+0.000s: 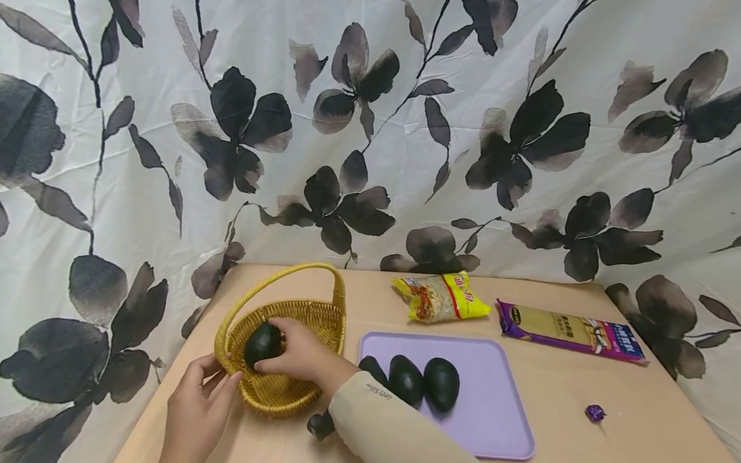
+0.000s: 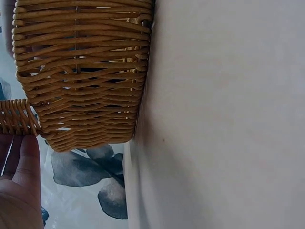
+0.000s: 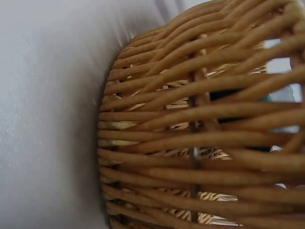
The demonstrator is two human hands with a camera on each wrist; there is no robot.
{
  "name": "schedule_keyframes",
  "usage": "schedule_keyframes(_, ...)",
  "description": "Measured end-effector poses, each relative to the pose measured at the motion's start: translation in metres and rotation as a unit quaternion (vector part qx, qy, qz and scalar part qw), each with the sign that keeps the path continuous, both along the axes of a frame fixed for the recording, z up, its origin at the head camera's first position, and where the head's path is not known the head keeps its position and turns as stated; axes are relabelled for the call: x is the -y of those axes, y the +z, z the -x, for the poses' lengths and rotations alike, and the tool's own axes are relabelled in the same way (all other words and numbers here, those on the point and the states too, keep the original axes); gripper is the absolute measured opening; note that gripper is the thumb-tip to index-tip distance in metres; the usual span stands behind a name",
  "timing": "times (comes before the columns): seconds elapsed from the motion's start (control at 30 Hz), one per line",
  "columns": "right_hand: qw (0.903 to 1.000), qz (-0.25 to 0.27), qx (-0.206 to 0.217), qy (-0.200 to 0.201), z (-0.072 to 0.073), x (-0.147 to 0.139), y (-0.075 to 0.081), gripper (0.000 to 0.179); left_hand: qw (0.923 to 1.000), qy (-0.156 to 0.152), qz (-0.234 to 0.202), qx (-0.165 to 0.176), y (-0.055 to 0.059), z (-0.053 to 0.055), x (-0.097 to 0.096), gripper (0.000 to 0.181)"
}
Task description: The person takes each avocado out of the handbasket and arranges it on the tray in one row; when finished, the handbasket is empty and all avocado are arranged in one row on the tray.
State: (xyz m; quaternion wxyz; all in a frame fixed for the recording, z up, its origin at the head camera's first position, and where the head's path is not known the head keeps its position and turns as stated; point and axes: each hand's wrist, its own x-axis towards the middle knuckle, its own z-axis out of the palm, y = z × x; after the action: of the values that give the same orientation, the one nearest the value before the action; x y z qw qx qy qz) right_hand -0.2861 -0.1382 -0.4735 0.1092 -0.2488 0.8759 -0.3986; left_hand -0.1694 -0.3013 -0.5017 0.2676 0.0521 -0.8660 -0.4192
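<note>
My right hand point(image 1: 298, 351) holds a dark green avocado point(image 1: 261, 345) between thumb and fingers, inside the mouth of a yellow woven basket point(image 1: 279, 403). At the basket's left side, my left hand point(image 1: 195, 405) touches the base of the arched handle point(image 1: 276, 272) with its fingertips. The left wrist view shows these fingers point(image 2: 28, 162) nearly straight against the wicker handle end point(image 2: 19, 117). Close up in the right wrist view, the basket wall point(image 3: 190, 133) hides the right hand; dark green shows through its gaps.
Right of the basket lies a lilac tray point(image 1: 487, 424) with three avocados point(image 1: 441, 384) in view, one partly behind the right sleeve point(image 1: 390, 424). Behind it is a yellow bag point(image 1: 442, 298). Farther right are a long purple-and-gold packet point(image 1: 571, 329) and a small purple-wrapped piece point(image 1: 595, 413).
</note>
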Motion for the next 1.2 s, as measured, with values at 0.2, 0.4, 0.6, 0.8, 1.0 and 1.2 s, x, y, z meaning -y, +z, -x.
schedule_keyframes(0.2,0.9998,-0.012,-0.004,0.016,0.002,0.005,-0.002,0.080,1.0000,-0.004,-0.002,-0.006,0.000,0.001,0.002,0.045)
schedule_keyframes(0.4,0.9988,-0.040,0.007,0.026,0.002,0.007,-0.004,0.081,0.9997,-0.015,-0.003,-0.019,-0.001,0.001,0.001,0.044)
schedule_keyframes(0.6,0.9981,-0.048,0.005,0.039,0.001,0.010,-0.004,0.081,0.9998,-0.012,0.002,-0.018,-0.001,0.001,0.003,0.044)
schedule_keyframes(0.8,0.9977,-0.046,0.012,0.047,-0.001,0.013,-0.003,0.073,0.9996,-0.018,-0.003,-0.020,-0.002,0.001,0.004,0.044)
schedule_keyframes(1.0,0.9935,-0.086,0.003,0.074,-0.004,0.017,-0.006,0.071,0.9997,-0.014,-0.009,-0.019,-0.001,0.000,0.002,0.044)
schedule_keyframes(1.2,0.9930,-0.088,0.009,0.078,-0.005,0.017,-0.006,0.072,0.9998,-0.011,-0.011,-0.011,0.000,-0.001,0.002,0.043)
